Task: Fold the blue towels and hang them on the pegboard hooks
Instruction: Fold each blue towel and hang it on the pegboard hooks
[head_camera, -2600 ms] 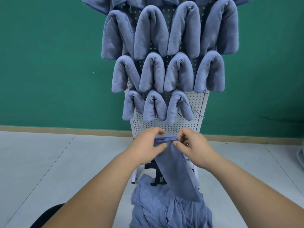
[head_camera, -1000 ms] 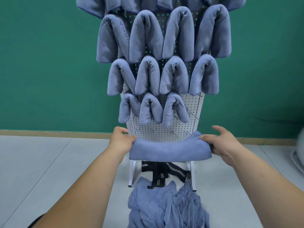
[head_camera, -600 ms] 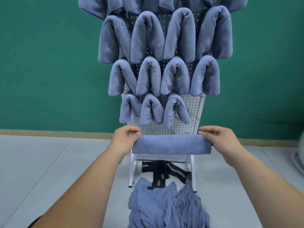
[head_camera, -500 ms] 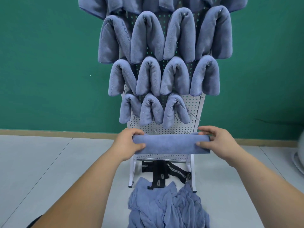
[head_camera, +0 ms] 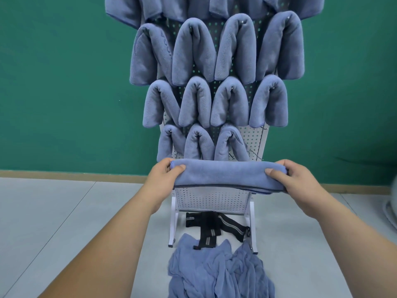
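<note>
your left hand (head_camera: 161, 181) and right hand (head_camera: 293, 181) each curl around one end of the soft, fuzzy blue towel (head_camera: 225, 176), thumbs on top, holding its long folded strip flat in front of the white holey pegboard (head_camera: 211, 197), just under the hung towels (head_camera: 217, 93).

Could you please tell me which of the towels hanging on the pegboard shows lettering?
The leftmost towel in the upper full row of four: letters run down its right flap, while the other hung towels look plain.
</note>
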Tool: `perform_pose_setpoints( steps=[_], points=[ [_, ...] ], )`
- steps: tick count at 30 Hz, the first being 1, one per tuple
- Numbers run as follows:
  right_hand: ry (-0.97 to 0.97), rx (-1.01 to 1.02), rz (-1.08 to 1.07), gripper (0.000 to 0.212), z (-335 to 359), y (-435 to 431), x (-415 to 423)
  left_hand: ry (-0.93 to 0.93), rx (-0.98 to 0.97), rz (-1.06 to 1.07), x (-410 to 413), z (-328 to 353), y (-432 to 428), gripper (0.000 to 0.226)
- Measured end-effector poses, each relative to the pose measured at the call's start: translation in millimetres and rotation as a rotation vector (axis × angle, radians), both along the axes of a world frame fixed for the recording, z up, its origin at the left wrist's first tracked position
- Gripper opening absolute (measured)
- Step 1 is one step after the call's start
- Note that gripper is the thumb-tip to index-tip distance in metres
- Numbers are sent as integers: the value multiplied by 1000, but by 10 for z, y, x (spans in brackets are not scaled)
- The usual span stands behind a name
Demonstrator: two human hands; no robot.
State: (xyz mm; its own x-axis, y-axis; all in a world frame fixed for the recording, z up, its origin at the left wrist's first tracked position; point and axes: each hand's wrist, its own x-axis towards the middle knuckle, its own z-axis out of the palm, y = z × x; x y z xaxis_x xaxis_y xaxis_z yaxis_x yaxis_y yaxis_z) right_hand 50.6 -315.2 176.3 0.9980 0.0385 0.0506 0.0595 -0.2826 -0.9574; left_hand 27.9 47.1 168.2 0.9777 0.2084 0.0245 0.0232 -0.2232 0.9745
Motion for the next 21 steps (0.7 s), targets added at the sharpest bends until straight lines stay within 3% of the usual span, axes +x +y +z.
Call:
perform_pose_setpoints(
  steps=[4, 8, 11, 17, 21],
  points=[
    [34, 143, 54, 20, 99, -19, -56, -50, -32, 11, -19, -12, 16, 8],
    [21, -55, 4, 17, 69, -72, -45, -69, 98, 73, 2, -62, 39, 8],
    [58, -206, -4, 21, -17, -62, -14, -2, 350, 98, 34, -171, 32, 10],
    [189, -264, -80, 40, -135, 34, 7, 159, 396, 104, -12, -206, -202, 29],
    [111, -321, -164, 32, -40, 191, -36, 143, 287, 86, -11, -73, -455, 25]
  ],
)
